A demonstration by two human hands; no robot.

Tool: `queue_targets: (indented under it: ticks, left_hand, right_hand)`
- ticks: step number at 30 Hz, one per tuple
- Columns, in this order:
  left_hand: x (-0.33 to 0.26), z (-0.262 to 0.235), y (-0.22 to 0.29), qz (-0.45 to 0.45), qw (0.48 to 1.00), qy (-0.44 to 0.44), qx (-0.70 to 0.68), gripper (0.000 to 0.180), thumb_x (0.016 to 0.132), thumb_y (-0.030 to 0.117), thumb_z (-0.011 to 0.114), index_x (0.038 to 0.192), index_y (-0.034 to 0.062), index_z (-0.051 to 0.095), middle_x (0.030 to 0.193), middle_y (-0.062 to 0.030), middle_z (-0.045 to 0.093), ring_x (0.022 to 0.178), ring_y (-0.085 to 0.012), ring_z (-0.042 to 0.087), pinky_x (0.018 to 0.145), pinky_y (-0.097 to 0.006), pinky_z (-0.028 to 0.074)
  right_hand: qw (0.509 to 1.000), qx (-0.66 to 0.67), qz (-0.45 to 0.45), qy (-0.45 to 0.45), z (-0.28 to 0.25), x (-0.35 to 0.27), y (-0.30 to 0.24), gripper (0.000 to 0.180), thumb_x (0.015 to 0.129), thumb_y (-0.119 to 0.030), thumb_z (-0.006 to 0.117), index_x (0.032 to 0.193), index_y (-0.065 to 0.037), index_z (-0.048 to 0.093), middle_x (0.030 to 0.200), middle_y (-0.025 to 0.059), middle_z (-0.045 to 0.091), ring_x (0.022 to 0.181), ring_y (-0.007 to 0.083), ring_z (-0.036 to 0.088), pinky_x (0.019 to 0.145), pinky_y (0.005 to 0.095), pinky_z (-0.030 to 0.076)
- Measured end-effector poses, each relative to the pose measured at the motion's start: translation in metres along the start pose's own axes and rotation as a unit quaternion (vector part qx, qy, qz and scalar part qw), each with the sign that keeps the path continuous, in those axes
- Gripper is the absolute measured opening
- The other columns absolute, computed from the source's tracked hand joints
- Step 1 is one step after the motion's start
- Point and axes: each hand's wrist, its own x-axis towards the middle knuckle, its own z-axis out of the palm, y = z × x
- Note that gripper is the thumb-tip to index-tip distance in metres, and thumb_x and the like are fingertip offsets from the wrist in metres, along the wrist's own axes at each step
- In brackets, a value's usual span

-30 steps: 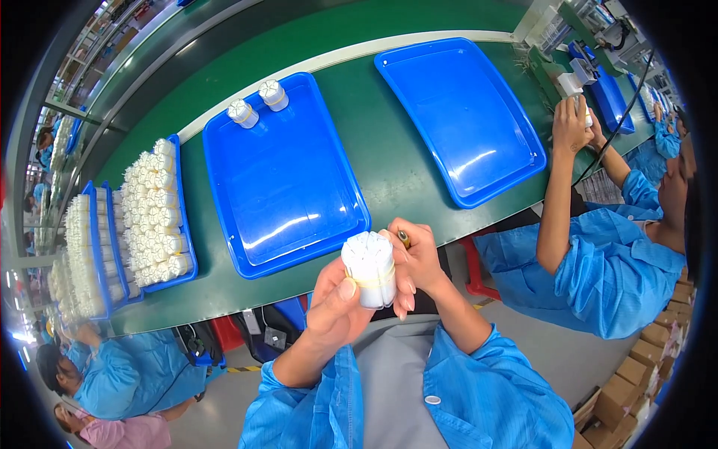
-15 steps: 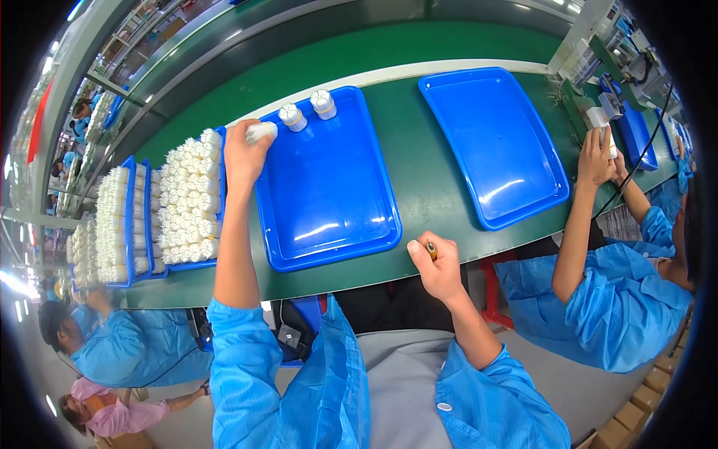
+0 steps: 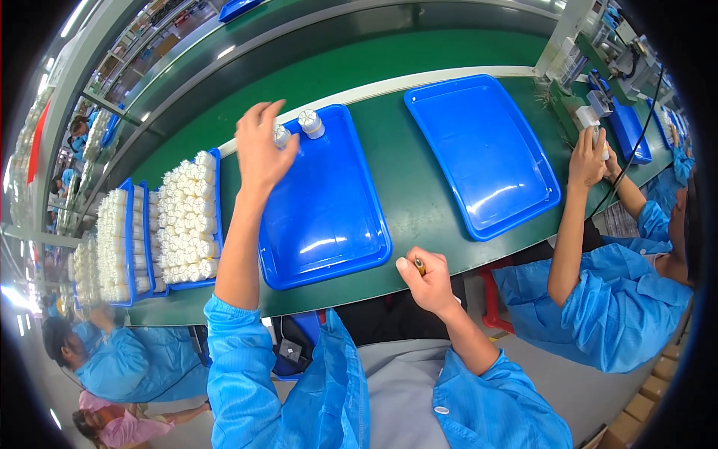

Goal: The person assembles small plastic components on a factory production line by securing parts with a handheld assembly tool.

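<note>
My left hand (image 3: 262,150) is over the upper left corner of a blue tray (image 3: 321,224), fingers spread and thumb apart. Between thumb and fingers shows part of a white cylindrical bundle (image 3: 281,135); it stands in the tray, and the hand partly hides it. Another white bundle (image 3: 311,124), banded around its middle, stands to its right. What lies under the palm is hidden. My right hand (image 3: 428,280) is closed around a slim pen-like tool with a brass-coloured end (image 3: 419,266), just off the table's front edge.
Left of the tray, several blue trays are packed with white bundles (image 3: 187,217). A second blue tray (image 3: 486,157) lies to the right. Beyond it a co-worker's hands (image 3: 587,161) hold a white part at a small machine. A black cable (image 3: 636,157) hangs there.
My left hand has let go of the white bundle it held and spread its fingers. The whole view has shifted slightly. My right hand keeps its grip on the pen-like tool.
</note>
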Motion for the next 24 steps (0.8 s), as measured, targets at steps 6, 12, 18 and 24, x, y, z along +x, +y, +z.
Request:
queue_targets:
  ticks: [6,12,18,24]
  left_hand:
    - [0.019,0.030,-0.009,0.057,0.970,-0.221,0.082,0.048,0.070,0.011,0.073,0.116,0.0096,0.063,0.114,-0.0129,0.059,0.110,-0.0330,0.053,0.094,-0.040,0.044]
    - [0.003,-0.001,0.040,-0.252,0.877,-0.104,-0.395,0.031,0.082,0.021,0.074,0.102,0.0019,0.061,0.099,-0.0133,0.065,0.085,-0.0244,0.063,0.076,-0.033,0.051]
    - [-0.085,-0.044,0.130,-0.372,0.406,-0.078,-0.831,0.043,0.093,0.030,0.065,0.119,0.0007,0.049,0.106,-0.0155,0.062,0.091,-0.0235,0.065,0.080,-0.035,0.056]
    - [-0.111,-0.070,0.182,-0.344,0.366,-0.071,-0.862,0.054,0.090,0.031,0.068,0.127,0.0000,0.044,0.112,-0.0185,0.060,0.097,-0.0283,0.065,0.084,-0.039,0.056]
  right_hand:
    - [1.000,0.027,-0.002,-0.017,0.007,-0.003,-0.003,0.034,0.093,-0.016,0.062,0.066,-0.003,0.045,0.052,0.0019,0.035,0.047,0.0088,0.032,0.045,0.0299,0.027]
    - [0.999,0.041,0.006,-0.001,0.000,-0.007,0.001,0.032,0.093,-0.016,0.062,0.067,-0.002,0.049,0.050,0.0032,0.040,0.045,0.0088,0.036,0.044,0.0298,0.030]
    - [1.000,0.018,0.006,-0.015,-0.002,-0.004,0.001,0.030,0.092,-0.014,0.062,0.068,-0.002,0.050,0.050,0.0042,0.041,0.045,0.0098,0.038,0.044,0.0305,0.031]
    - [1.000,0.014,-0.016,-0.007,0.004,-0.003,0.006,0.027,0.091,-0.012,0.063,0.069,-0.002,0.051,0.051,0.0052,0.042,0.045,0.0118,0.039,0.044,0.0307,0.031]
